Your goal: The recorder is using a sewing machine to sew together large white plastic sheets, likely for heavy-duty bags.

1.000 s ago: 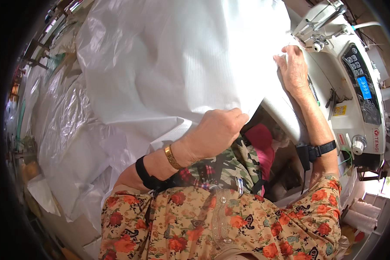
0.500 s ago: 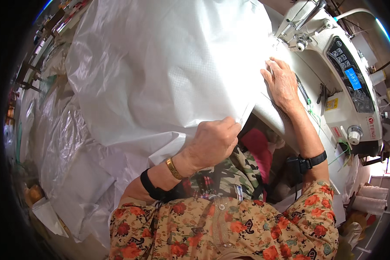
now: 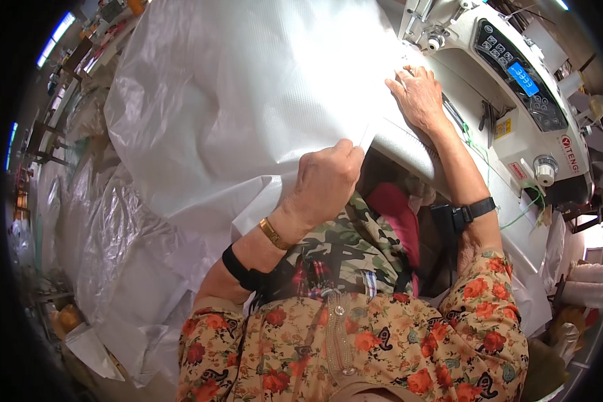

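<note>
A large white woven plastic sheet [image 3: 248, 87] spreads over the work surface and drapes down toward my lap. My left hand [image 3: 328, 177] is closed on the sheet's near right edge, fingers pinched together. Farther up that edge, my right hand [image 3: 419, 97] rests beside the sewing machine's bed, fingers extended and somewhat spread over the sheet's border. Just beyond the right hand stands a white sewing machine [image 3: 516, 87] with a dark control panel and a lit blue screen. Its needle area is partly hidden by glare and the sheet.
Dark tweezers or snips [image 3: 487, 124] and green thread [image 3: 479, 144] lie on the machine bed. White thread cones [image 3: 586, 285] stand at the lower right. Crumpled clear and white plastic sheeting [image 3: 114, 234] piles up on the left. Pink cloth [image 3: 398, 214] shows below the table edge.
The view has shifted, so the machine sits farther left and higher. Both hands, with the sheet's edge, appear slightly farther up; the left hand keeps its pinch.
</note>
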A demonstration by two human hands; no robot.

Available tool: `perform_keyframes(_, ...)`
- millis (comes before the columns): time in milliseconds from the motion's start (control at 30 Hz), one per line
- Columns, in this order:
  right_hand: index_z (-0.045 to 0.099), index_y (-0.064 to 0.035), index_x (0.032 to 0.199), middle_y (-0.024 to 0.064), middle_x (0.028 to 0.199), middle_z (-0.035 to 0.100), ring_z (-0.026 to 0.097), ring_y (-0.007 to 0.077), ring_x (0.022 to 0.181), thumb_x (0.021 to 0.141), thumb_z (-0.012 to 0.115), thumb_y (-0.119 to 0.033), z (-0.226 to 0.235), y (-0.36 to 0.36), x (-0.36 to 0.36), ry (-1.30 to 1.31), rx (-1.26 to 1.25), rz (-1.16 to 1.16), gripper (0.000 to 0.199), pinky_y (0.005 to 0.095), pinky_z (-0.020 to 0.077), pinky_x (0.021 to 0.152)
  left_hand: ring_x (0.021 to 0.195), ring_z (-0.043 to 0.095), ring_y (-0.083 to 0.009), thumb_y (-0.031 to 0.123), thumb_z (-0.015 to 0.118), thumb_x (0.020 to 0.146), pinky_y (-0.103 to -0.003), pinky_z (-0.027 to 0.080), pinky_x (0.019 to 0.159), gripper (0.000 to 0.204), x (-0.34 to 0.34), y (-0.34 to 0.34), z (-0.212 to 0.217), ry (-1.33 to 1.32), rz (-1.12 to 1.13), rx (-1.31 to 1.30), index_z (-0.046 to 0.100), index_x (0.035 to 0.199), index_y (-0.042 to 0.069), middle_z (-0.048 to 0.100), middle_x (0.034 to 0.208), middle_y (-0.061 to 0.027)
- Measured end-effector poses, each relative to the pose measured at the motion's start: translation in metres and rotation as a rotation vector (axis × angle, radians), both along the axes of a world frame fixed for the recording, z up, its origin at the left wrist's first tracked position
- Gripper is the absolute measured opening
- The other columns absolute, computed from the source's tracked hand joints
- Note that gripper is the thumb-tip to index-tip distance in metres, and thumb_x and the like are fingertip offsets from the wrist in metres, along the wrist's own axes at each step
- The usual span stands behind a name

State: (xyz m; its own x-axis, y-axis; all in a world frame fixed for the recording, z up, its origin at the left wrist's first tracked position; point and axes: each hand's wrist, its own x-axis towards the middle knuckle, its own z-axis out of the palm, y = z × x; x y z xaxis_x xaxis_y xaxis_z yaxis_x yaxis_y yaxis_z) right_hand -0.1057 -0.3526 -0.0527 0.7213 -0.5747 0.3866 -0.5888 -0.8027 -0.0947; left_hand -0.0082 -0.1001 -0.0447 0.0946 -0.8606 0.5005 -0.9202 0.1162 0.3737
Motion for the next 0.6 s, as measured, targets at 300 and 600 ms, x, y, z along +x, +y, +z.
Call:
perform_keyframes(300, 0.074, -0.0065, 0.107, 0.0141, 0.124, 0.061, 0.053, 0.0318, 0.117, 0.093, 0.062, -0.037, -0.011, -0.014, -0.002, -0.196, 0.114, 0.106, 0.035, 0.0484, 0.0412, 0.099, 0.068, 0.065, -0.0289, 0.002, 0.062, 0.078, -0.039, 0.051, 0.057, 0.005, 0.004, -0.036, 0.005, -0.169, 0.007, -0.037, 0.057, 0.079, 0.004, 0.056, 0.079, -0.0120)
perform_keyframes(600, 0.074, -0.0076, 0.111, 0.0175, 0.130, 0.060, 0.051, 0.0340, 0.121, 0.092, 0.062, -0.032, -0.004, -0.002, 0.001, -0.187, 0.150, 0.077, 0.034, 0.0474, 0.0377, 0.103, 0.068, 0.069, -0.0315, -0.001, 0.061, 0.073, -0.039, 0.057, 0.060, 0.004, 0.027, -0.076, 0.023, -0.366, -0.019, 0.000, 0.059, 0.075, 0.001, 0.061, 0.081, -0.0155)
